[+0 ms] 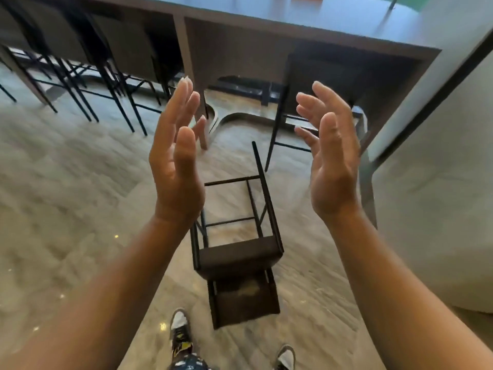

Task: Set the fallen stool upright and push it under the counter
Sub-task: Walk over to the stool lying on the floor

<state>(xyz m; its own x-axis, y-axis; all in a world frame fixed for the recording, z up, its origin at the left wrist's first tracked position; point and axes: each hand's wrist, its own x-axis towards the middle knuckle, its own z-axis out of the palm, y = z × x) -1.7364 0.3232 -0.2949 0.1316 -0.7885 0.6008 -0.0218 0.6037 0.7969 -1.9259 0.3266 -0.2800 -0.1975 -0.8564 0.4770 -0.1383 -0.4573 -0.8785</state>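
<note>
A dark stool with thin black metal legs lies on its side on the floor, its legs pointing away from me toward the counter. The backrest is nearest my feet. My left hand and my right hand are raised in front of me, palms facing each other, fingers spread, both empty. They hover well above the stool and touch nothing. The counter's dark underside opens ahead, beyond the stool's legs.
Several upright stools stand tucked under the counter at the left, and one more at the right bay. A pale wall or panel closes the right side. Glossy stone-look floor surrounds the stool. My shoes are at the bottom.
</note>
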